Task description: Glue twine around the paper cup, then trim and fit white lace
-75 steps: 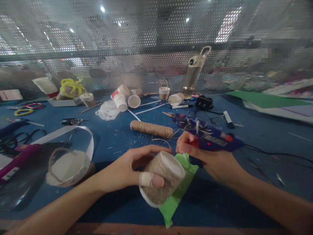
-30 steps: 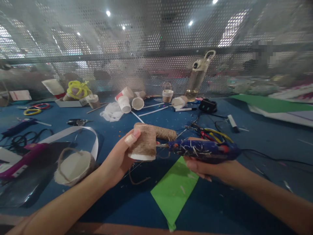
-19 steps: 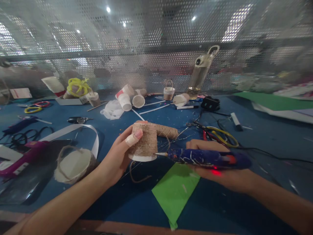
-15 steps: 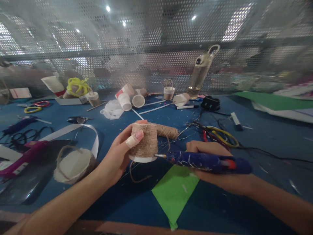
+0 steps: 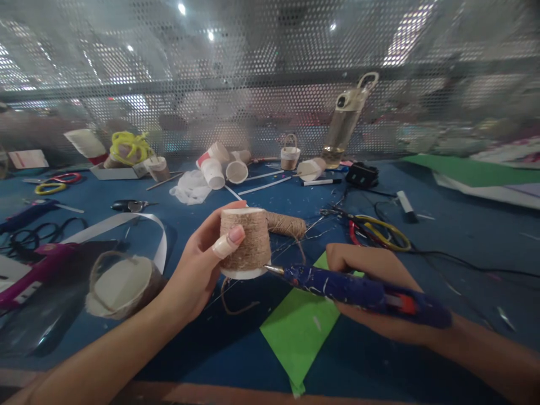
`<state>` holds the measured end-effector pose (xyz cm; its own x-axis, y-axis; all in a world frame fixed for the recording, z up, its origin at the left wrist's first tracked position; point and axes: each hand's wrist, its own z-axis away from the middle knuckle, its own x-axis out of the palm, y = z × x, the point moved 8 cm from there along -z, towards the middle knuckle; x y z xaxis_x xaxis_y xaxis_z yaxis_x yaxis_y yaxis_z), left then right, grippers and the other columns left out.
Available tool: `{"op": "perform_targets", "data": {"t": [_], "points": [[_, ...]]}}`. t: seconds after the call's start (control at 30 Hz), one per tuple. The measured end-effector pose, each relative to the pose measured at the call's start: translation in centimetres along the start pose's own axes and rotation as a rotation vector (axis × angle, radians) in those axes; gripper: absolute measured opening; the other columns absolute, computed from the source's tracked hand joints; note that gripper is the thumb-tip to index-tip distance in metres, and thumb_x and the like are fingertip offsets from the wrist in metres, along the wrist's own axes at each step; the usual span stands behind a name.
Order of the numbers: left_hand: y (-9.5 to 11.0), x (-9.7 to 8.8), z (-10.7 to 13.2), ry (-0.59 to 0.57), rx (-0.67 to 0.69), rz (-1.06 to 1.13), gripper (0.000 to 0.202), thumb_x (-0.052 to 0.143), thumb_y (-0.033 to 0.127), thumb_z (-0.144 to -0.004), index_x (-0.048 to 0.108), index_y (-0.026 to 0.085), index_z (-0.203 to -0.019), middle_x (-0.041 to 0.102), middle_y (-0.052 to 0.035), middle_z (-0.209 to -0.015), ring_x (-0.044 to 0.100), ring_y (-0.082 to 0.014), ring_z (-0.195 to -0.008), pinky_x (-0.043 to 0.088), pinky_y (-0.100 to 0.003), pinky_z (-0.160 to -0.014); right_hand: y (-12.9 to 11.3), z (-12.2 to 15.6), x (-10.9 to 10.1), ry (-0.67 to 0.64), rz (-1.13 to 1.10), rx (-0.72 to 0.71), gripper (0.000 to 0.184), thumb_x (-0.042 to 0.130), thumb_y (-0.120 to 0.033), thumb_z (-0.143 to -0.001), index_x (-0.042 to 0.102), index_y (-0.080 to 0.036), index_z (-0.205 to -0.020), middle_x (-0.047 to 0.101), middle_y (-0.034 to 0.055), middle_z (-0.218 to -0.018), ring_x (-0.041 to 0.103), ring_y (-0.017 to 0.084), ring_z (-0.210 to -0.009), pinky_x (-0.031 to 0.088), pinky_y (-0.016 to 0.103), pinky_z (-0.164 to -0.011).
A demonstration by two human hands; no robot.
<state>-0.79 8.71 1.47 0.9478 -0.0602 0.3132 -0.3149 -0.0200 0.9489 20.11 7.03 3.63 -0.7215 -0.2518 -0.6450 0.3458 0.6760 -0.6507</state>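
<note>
My left hand (image 5: 198, 270) holds a paper cup wrapped in brown twine (image 5: 245, 243) upside down above the blue table (image 5: 442, 236). A bandage covers the thumb tip pressing on the cup's side. A loose twine end hangs below the cup. My right hand (image 5: 371, 275) grips a blue hot glue gun (image 5: 358, 287) lying sideways, its metal nozzle touching the cup's lower right edge. A green paper sheet (image 5: 299, 332) lies on the table under both hands. Just behind the cup lies a twine spool (image 5: 287, 225).
A twine-wrapped cup with a handle (image 5: 118, 284) sits at left beside a purple glue gun (image 5: 34, 273) and a white strip. Pliers and yellow wire (image 5: 375, 230) lie right of centre. Paper cups (image 5: 219, 166), scissors (image 5: 129, 206), a small basket (image 5: 289, 154) and a bottle (image 5: 343, 124) stand farther back before perforated mesh.
My left hand lifted the cup off the green sheet and turned it rim down. My right hand brought the glue gun's nozzle to the cup's side, then lowered it to the bottom edge.
</note>
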Motion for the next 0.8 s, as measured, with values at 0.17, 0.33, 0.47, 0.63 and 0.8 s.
{"op": "perform_targets", "data": {"t": [0.17, 0.33, 0.47, 0.63, 0.8], "points": [[0.5, 0.2, 0.2, -0.026, 0.061, 0.015, 0.043, 0.076, 0.037, -0.084, 0.068, 0.032, -0.126, 0.069, -0.0032, -0.130, 0.063, -0.0275, -0.119, 0.054, -0.033, -0.092, 0.1, 0.1, -0.4, 0.028, 0.056, 0.035, 0.023, 0.062, -0.017, -0.076, 0.041, -0.023, -0.071, 0.049, -0.0066, -0.063, 0.041, 0.009, -0.052, 0.031, 0.024, -0.049], [0.7, 0.2, 0.2, -0.035, 0.094, 0.043, 0.045, 0.074, 0.039, -0.086, 0.066, 0.031, -0.129, 0.067, -0.0055, -0.134, 0.061, -0.0306, -0.123, 0.055, -0.038, -0.096, 0.1, 0.2, -0.8, 0.064, 0.079, 0.016, 0.024, 0.063, -0.016, -0.074, 0.041, -0.023, -0.070, 0.049, -0.0070, -0.060, 0.042, 0.009, -0.050, 0.032, 0.023, -0.046], [0.7, 0.1, 0.1, -0.040, 0.126, 0.039, 0.048, 0.076, 0.039, -0.084, 0.065, 0.030, -0.130, 0.067, -0.0064, -0.134, 0.061, -0.0315, -0.125, 0.055, -0.041, -0.097, -0.1, 0.1, -0.7, 0.064, 0.090, 0.001, 0.023, 0.061, -0.016, -0.074, 0.040, -0.023, -0.070, 0.048, -0.0069, -0.061, 0.041, 0.008, -0.050, 0.032, 0.022, -0.046], [0.7, 0.1, 0.1, -0.035, 0.155, 0.029, 0.045, 0.078, 0.036, -0.083, 0.067, 0.029, -0.126, 0.068, -0.0069, -0.132, 0.059, -0.0306, -0.126, 0.052, -0.041, -0.101, -0.7, 0.2, -0.3, 0.049, 0.084, -0.039, 0.023, 0.061, -0.018, -0.074, 0.039, -0.023, -0.071, 0.048, -0.0069, -0.062, 0.039, 0.008, -0.051, 0.031, 0.022, -0.047], [0.8, 0.2, 0.2, -0.048, 0.161, 0.045, 0.044, 0.076, 0.036, -0.084, 0.067, 0.029, -0.127, 0.068, -0.0075, -0.131, 0.061, -0.0312, -0.124, 0.053, -0.043, -0.100, -0.9, 0.4, -0.3, 0.055, 0.089, -0.020, 0.024, 0.061, -0.015, -0.075, 0.038, -0.023, -0.071, 0.048, -0.0071, -0.062, 0.041, 0.008, -0.051, 0.031, 0.022, -0.047]]}}
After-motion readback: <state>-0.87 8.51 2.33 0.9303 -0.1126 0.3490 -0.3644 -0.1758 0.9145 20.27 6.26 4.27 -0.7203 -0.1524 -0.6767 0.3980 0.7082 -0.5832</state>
